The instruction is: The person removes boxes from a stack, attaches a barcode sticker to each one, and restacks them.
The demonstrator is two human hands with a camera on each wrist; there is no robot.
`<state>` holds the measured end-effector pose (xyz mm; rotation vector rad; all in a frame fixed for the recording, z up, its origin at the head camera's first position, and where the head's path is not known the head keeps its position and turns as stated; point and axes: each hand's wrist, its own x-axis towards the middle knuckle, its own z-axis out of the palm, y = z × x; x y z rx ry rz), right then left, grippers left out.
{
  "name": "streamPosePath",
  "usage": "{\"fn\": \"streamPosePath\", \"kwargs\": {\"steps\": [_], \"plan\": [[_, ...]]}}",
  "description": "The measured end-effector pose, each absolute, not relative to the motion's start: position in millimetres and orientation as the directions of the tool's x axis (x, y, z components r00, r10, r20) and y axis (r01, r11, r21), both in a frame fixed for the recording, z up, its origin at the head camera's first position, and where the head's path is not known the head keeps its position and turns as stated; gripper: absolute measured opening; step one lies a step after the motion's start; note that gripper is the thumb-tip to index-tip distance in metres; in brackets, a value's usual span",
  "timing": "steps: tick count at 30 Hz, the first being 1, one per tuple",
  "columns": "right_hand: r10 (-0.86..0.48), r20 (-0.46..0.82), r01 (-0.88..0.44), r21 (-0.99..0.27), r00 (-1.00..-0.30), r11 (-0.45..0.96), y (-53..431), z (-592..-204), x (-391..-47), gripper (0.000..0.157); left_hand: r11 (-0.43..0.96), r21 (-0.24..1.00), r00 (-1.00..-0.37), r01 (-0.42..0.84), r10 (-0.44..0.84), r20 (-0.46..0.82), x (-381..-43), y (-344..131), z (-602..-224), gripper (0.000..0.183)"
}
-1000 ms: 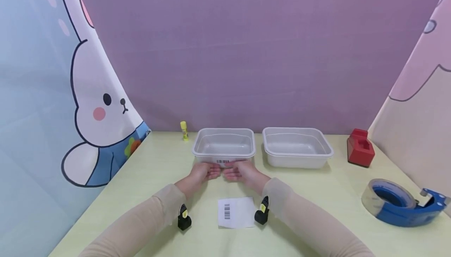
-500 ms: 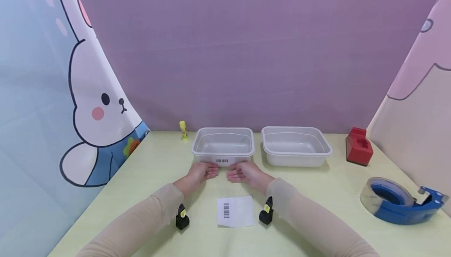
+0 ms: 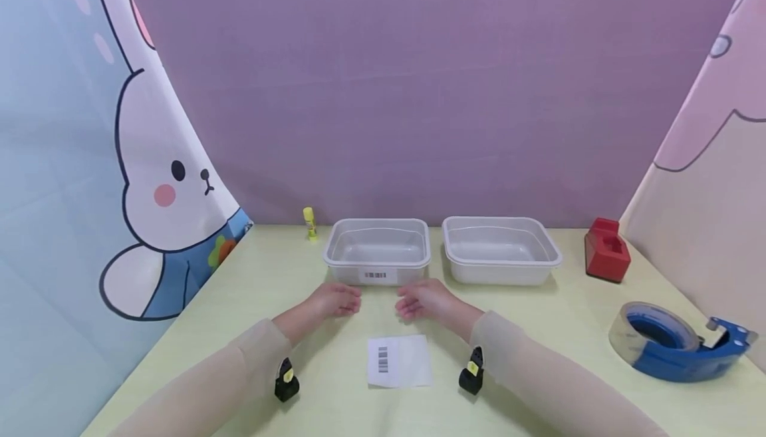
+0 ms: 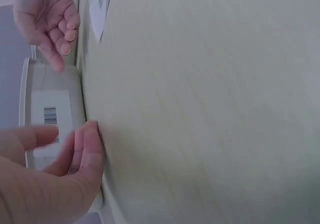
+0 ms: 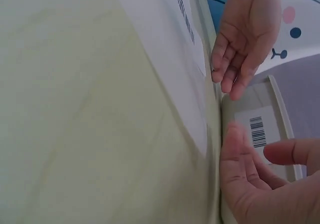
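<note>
Just in front of the labelled tray (image 3: 378, 265), near its left corner, is the person's left hand (image 3: 337, 299), its fingers loosely bent and its thumb held apart from them. By the same tray's right front corner is the right hand (image 3: 427, 299), in much the same pose, fingers relaxed and thumb parted; whether either hand touches the tray, I cannot tell. The labelled tray, white and upright, stands on a pale yellow table (image 3: 245, 291), and a barcode label (image 3: 377, 276) lies flat on the middle of its front wall. Nearer the person than the tray, and roughly in line with it, lies a white paper sheet (image 3: 413, 360), with a second barcode (image 3: 383, 360) on its left half. To the right of the labelled tray, with a narrow gap between, stands an unlabelled white tray (image 3: 503, 273). Farther right of the labelled tray stands a red holder (image 3: 606, 254); well to its right and nearer the person lies a blue tape dispenser (image 3: 682, 362) with a clear roll. Left of the labelled tray, near its far corner, a yellow glue stick (image 3: 310, 223) stands upright. Behind it hangs a purple cloth (image 3: 383, 91)
</note>
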<state>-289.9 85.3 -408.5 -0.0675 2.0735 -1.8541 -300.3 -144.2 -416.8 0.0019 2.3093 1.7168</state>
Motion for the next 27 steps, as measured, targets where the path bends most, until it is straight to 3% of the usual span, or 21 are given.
{"fn": "streamPosePath", "kwargs": {"steps": [7,15,22,27], "plan": [[-0.386,-0.159,0.048,-0.958,-0.909,0.282,91.6,-400.8,-270.2,0.028,0.619,0.78,-0.938,0.093,0.317,-0.14,-268.6,-137.3,-408.2,0.04],[-0.483,-0.165,-0.013,-0.939,-0.86,0.344,94.1,-398.9,-255.2,0.026,0.721,0.563,-0.871,0.404,0.492,-0.005,-241.1,-123.3,-406.9,0.058],[-0.48,-0.147,-0.056,-0.922,-0.865,0.384,91.8,-401.2,-245.5,0.023,0.726,0.547,-0.868,0.416,0.496,0.002,-232.0,-117.0,-405.8,0.045],[-0.46,-0.116,-0.09,-0.912,-0.88,0.4,91.4,-404.2,-240.9,0.022,0.673,0.634,-0.867,0.381,0.499,-0.008,-233.3,-115.8,-408.2,0.035]]}}
